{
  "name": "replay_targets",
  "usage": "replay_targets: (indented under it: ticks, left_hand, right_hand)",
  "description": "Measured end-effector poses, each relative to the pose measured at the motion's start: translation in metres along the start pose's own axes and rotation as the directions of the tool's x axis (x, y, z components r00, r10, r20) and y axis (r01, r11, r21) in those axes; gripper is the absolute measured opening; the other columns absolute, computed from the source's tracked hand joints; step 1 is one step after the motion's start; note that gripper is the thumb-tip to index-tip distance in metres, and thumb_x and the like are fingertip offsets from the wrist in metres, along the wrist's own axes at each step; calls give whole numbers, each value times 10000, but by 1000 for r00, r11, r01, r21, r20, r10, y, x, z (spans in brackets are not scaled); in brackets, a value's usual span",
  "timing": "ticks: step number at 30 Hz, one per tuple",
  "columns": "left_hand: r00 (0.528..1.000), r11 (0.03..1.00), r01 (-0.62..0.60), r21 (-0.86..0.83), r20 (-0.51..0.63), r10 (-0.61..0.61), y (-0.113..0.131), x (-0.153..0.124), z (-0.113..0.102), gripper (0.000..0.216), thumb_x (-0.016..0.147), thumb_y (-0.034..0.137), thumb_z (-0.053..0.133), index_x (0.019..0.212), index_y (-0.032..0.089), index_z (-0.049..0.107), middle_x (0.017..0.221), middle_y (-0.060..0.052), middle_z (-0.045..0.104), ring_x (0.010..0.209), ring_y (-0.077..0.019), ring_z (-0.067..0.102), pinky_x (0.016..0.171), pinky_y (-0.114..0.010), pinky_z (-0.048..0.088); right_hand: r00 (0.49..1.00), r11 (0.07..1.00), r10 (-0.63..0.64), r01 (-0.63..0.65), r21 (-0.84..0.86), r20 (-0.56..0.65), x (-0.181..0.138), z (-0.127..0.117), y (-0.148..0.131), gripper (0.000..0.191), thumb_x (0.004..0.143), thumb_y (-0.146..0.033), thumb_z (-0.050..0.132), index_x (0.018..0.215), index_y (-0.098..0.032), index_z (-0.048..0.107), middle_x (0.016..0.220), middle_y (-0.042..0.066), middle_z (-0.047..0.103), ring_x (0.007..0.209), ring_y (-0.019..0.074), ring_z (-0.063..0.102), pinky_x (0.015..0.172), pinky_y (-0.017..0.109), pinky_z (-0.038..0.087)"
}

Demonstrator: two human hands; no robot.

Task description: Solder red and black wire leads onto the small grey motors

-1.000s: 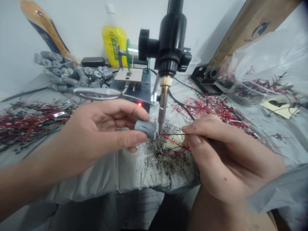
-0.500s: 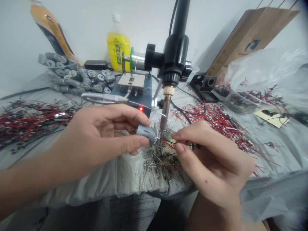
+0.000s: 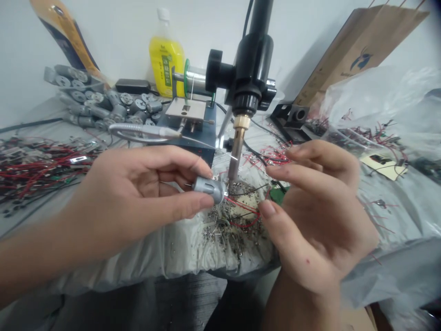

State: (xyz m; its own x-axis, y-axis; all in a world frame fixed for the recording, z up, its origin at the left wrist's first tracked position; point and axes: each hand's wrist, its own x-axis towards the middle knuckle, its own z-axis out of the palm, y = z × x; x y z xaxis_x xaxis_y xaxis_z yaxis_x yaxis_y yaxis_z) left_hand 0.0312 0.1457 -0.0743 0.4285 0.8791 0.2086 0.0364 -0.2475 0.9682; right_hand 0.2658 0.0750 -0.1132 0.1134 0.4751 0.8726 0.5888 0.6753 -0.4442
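Observation:
My left hand (image 3: 148, 188) pinches a small grey electric motor (image 3: 208, 189) between thumb and fingers, its shaft pointing left. At the motor's right end, red and black wires (image 3: 243, 204) trail to the right, near a green piece (image 3: 276, 195) partly behind my right hand. Just above that end stands the soldering iron (image 3: 235, 158), pointing down from its black holder. A thin solder feed tube (image 3: 210, 143) reaches toward the tip. My right hand (image 3: 317, 207) is open to the right of the wires, thumb and fingers apart, holding nothing.
A pile of grey motors (image 3: 117, 108) lies at back left, near a yellow bottle (image 3: 167, 64). The solder feeder (image 3: 188, 110) stands behind my left hand. Wired parts (image 3: 34, 172) are heaped at left. Solder debris (image 3: 234, 230) covers the table below; a paper bag (image 3: 368, 50) stands back right.
My right hand has let go of the wires, opened its fingers and drawn back to the right. The left hand still holds the motor under the iron. The view has shifted slightly.

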Motion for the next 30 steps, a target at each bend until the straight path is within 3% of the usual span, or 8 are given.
replay_targets:
  ticks: [5,9,14,21,26,30]
  left_hand:
    - [1000,1000,-11,14,21,10,-2,0,-1,199,805,325,1048,954,384,930,852,51,867,703,-155,841,621,-139,704]
    - [999,999,-19,37,29,18,-4,-3,-4,216,808,372,1056,986,368,932,889,42,871,717,-168,844,601,-162,710]
    - [1000,999,-21,39,18,20,-5,-3,-3,236,813,358,1055,1008,319,929,906,63,868,726,-152,846,630,-157,706]
    - [998,993,-58,101,10,58,-8,-5,-5,247,831,413,1051,1039,357,932,874,68,871,698,-155,843,609,-146,701]
    - [999,996,-36,79,-20,38,-7,-5,-1,223,837,319,1041,1022,384,935,891,81,878,738,-124,851,671,-94,682]
    - [999,995,-40,89,-30,43,-5,-5,1,197,812,359,1053,971,371,937,834,75,856,660,-124,815,597,-96,658]
  right_hand:
    - [987,997,66,-71,24,149,-1,-1,-5,276,925,-82,755,1135,-238,844,1311,99,659,1262,273,647,1076,494,521]
    - [981,997,77,-82,16,179,-1,-1,-6,255,933,-62,765,1108,-234,836,1306,88,665,1240,258,635,1068,495,495]
    - [980,997,74,-74,-9,185,0,0,-4,253,944,-52,748,1094,-242,821,1292,82,671,1210,256,633,1052,509,498]
    - [985,997,64,-57,-44,160,0,3,-6,217,961,-43,726,1045,-235,782,1228,83,611,1193,230,630,1000,463,571]
    - [983,997,60,-51,-51,171,-1,2,-6,185,961,-60,740,1040,-221,784,1240,99,547,1210,235,601,1024,475,582]
    - [989,992,77,-64,-105,130,-2,3,-6,140,981,-120,742,1026,-241,795,1234,106,504,1209,264,574,1019,518,575]
